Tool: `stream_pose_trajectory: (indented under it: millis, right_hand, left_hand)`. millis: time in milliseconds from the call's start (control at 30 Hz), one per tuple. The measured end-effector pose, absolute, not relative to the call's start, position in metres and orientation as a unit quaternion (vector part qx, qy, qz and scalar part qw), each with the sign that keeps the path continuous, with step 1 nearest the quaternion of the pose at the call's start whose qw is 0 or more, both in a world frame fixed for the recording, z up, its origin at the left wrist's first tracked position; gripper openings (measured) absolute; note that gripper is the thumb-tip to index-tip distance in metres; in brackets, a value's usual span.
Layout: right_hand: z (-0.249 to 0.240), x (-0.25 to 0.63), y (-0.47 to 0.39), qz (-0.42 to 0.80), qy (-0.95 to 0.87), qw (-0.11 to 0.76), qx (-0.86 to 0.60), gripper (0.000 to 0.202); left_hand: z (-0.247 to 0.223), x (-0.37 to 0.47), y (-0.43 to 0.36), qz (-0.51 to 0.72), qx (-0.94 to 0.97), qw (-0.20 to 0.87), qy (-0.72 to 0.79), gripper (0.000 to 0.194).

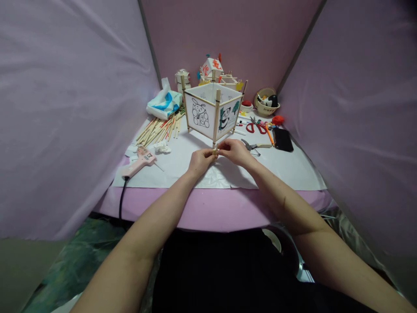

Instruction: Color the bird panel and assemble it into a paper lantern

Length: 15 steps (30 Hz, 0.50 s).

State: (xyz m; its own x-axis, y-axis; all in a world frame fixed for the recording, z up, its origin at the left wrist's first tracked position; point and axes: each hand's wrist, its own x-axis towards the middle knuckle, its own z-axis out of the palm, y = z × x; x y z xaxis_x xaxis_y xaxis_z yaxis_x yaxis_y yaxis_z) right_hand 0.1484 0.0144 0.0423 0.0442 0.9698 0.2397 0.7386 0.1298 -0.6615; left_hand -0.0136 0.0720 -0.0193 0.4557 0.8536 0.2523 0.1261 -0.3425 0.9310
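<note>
A lantern (pixel 199 114) of thin wooden sticks with white paper panels stands in front of me, open at the top. One panel carries a rabbit in black outline, another a panda (pixel 225 118) beside green bamboo. My left hand (pixel 200 161) pinches the foot of the lantern's front post (pixel 216 115), where a small yellowish piece shows between the fingertips. From the other side, my right hand (pixel 235 152) is closed at the same spot, its fingertips pressed together around something pale and too small to name.
Left of the lantern lie a pink glue gun (pixel 140 164), crumpled tissue (pixel 162 148), loose sticks (pixel 159 130) and a tissue pack (pixel 164 104). To the right are pliers (pixel 263 146), red-handled scissors (pixel 257 128), a black phone (pixel 282 139) and a bowl (pixel 267 108). Another lantern (pixel 212 67) stands behind.
</note>
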Motion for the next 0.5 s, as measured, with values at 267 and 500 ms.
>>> stream_pose_trajectory:
  millis: [267,500]
  right_hand:
    - [0.035,0.135,0.015,0.149,-0.657,0.375,-0.637,0.010]
    - [0.032,0.138,0.019,0.171,-0.644,0.391,-0.635,0.011]
  left_hand:
    - [-0.021,-0.014,0.075,0.389,0.719,0.457,0.351,0.016]
    - [-0.020,-0.013,0.076,0.382,0.719,0.460,0.354,0.017]
